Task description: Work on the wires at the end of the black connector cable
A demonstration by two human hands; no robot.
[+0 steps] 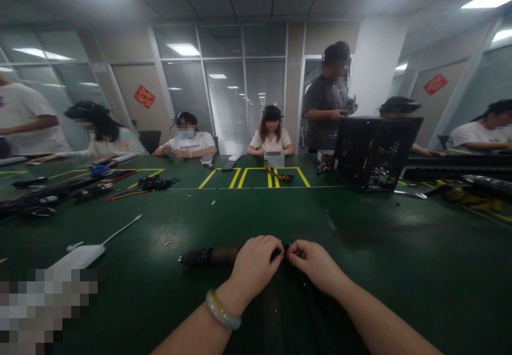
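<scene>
My left hand (256,265) and my right hand (314,262) meet at the near middle of the green table (360,248). Both are pinched together on a small part at the end of a dark cable bundle (208,257), which lies on the table and runs off to the left. What the fingertips pinch is too small to name. A pale green bangle (222,310) circles my left wrist. Dark material lies under my forearms at the bottom edge.
A white flat piece with a thin handle (94,249) lies at left. Black cables with red wires (80,189) spread across the far left. A black computer case (374,152) stands at right. Several people sit or stand along the far side.
</scene>
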